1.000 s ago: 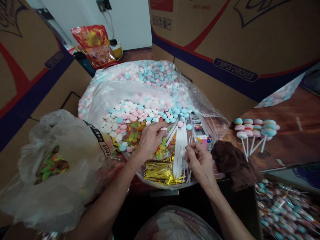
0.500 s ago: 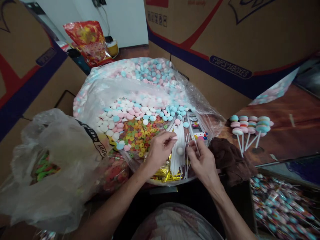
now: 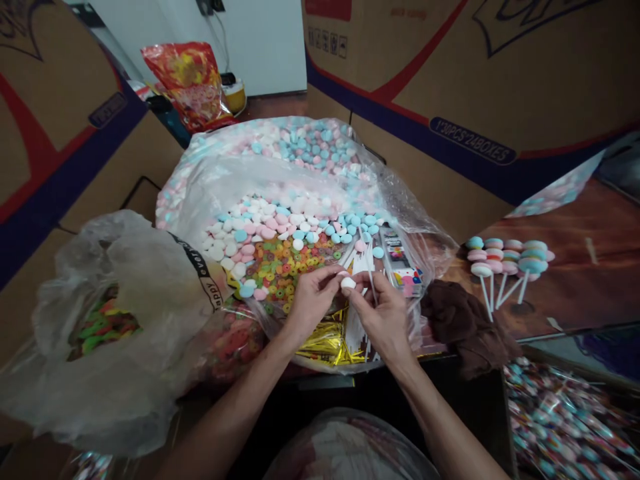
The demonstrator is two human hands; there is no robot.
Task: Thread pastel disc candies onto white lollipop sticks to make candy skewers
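Pinch lightly, keeping pieces level: left hand (image 3: 311, 297) nearly closed on pink candy (image 3: 343, 273); right hand (image 3: 384, 313) curled around stick (image 3: 371, 283), thumb tip at white candy (image 3: 348, 283), between both hands. Avoid crushing candy edges; keep stick tip clear

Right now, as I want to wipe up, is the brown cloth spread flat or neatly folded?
Neither: the brown cloth lies bunched in a heap, its surface unevenly creased.

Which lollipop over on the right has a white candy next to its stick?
The leftmost lollipop: its lowest candy is white, while the others show pink or blue there.
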